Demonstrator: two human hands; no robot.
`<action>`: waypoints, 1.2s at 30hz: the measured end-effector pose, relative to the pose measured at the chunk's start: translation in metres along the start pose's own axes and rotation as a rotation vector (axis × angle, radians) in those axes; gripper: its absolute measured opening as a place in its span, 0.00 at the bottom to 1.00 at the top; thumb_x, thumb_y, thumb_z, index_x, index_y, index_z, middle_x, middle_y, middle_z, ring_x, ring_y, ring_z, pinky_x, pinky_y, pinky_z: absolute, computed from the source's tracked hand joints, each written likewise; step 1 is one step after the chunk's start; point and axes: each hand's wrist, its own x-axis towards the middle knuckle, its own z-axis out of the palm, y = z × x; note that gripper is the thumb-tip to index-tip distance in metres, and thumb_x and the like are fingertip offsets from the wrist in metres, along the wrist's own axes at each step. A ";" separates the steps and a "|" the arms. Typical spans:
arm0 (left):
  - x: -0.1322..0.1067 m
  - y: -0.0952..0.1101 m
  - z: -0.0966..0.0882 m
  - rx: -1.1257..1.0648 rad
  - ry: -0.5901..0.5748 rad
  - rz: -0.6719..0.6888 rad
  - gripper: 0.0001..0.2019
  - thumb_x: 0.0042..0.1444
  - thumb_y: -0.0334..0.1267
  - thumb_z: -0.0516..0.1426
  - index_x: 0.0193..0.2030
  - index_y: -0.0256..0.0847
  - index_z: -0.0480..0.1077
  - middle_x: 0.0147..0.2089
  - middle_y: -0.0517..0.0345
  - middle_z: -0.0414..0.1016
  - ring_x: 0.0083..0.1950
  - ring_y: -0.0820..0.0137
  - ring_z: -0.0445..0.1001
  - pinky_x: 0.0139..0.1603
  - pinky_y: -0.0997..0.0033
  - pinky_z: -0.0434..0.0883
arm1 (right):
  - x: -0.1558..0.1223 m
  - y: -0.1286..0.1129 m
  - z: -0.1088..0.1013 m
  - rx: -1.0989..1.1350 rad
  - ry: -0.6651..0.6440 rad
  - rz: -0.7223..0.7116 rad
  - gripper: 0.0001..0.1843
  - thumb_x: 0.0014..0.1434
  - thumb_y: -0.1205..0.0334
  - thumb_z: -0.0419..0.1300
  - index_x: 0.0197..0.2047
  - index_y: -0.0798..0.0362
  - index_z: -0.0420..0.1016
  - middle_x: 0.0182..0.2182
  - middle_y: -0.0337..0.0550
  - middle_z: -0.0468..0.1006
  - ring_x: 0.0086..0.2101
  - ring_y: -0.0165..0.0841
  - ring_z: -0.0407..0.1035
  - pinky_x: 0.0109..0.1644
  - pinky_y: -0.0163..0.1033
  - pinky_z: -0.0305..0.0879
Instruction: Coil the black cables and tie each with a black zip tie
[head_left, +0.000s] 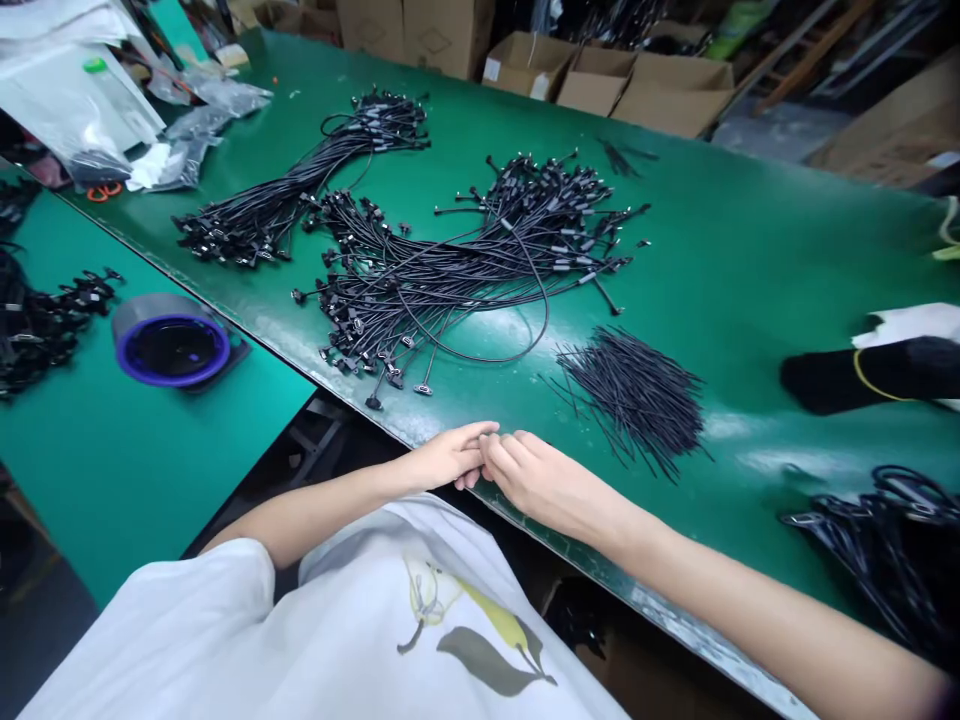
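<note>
At the table's front edge, my left hand (pixel 450 458) and my right hand (pixel 531 478) meet with their fingertips touching. The right fingers are pinched together, while the left fingers are partly curled against them. Anything between the fingertips is hidden or too small to name. Just beyond the hands lies a loose heap of short black cable ties or thin strips (pixel 637 395). Farther back and to the left spreads a large pile of black cables (pixel 465 265) with connectors at both ends. Behind it on the left is a second bundle of black cables (pixel 300 180).
On the lower left table (pixel 225 450) sits a roll of tape with a purple core (pixel 174 345), beside more cables (pixel 45 325). At right are a black roll with a yellow band (pixel 870 375) and coiled black cables (pixel 892 550). Cardboard boxes (pixel 667 92) line the back.
</note>
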 end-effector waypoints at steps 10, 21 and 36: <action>0.014 0.023 0.004 0.130 0.269 0.087 0.25 0.55 0.31 0.54 0.61 0.42 0.66 0.53 0.51 0.75 0.58 0.64 0.68 0.61 0.61 0.62 | 0.024 0.022 0.022 0.143 -0.164 0.369 0.14 0.58 0.76 0.47 0.32 0.58 0.73 0.25 0.50 0.70 0.26 0.39 0.60 0.29 0.43 0.50; 0.006 0.065 -0.016 0.290 0.170 0.445 0.30 0.65 0.57 0.44 0.34 0.36 0.78 0.42 0.49 0.76 0.49 0.64 0.71 0.59 0.63 0.62 | 0.024 0.001 0.039 0.657 0.372 0.946 0.18 0.69 0.59 0.45 0.31 0.51 0.69 0.27 0.41 0.75 0.29 0.34 0.68 0.34 0.37 0.60; -0.010 0.062 -0.017 -0.021 0.094 0.353 0.27 0.60 0.59 0.52 0.30 0.36 0.78 0.56 0.47 0.73 0.60 0.58 0.67 0.64 0.59 0.59 | 0.026 -0.009 0.031 0.632 0.295 0.844 0.17 0.68 0.64 0.46 0.35 0.53 0.74 0.33 0.43 0.78 0.35 0.32 0.68 0.40 0.35 0.58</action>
